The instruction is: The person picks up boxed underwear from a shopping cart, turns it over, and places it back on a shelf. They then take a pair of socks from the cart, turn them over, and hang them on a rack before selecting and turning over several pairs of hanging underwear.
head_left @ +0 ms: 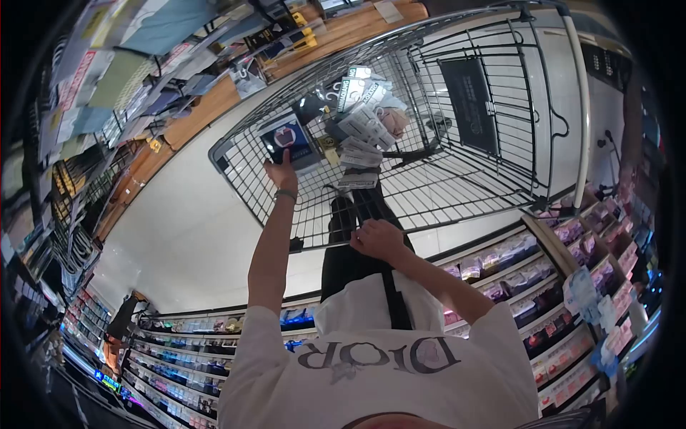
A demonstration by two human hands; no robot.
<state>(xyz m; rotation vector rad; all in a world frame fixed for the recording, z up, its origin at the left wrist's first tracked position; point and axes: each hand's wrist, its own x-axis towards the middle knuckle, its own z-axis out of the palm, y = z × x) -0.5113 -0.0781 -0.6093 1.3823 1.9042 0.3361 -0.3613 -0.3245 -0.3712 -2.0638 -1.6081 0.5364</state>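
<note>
Two hands are at a grey metal-wire shopping cart (pixel 468 107). The left hand (pixel 281 173) pinches the near edge of a dark blue, flat rectangular package (pixel 285 134), its thumb on top; the package extends just beyond it, at the cart's left end. The right hand (pixel 379 240) curls at the near rim, nearer and right of the package; I cannot tell whether it grips. White-and-grey packets (pixel 366 126) lie right of the package.

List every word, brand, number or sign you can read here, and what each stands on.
"DIOR", upside down in this view: white T-shirt.
Too blurred to read surely: green-and-white packages in the cart; red-labelled packages at picture left; shelf packages.
Too small: dark blue package at the left hand; cart panel.
</note>
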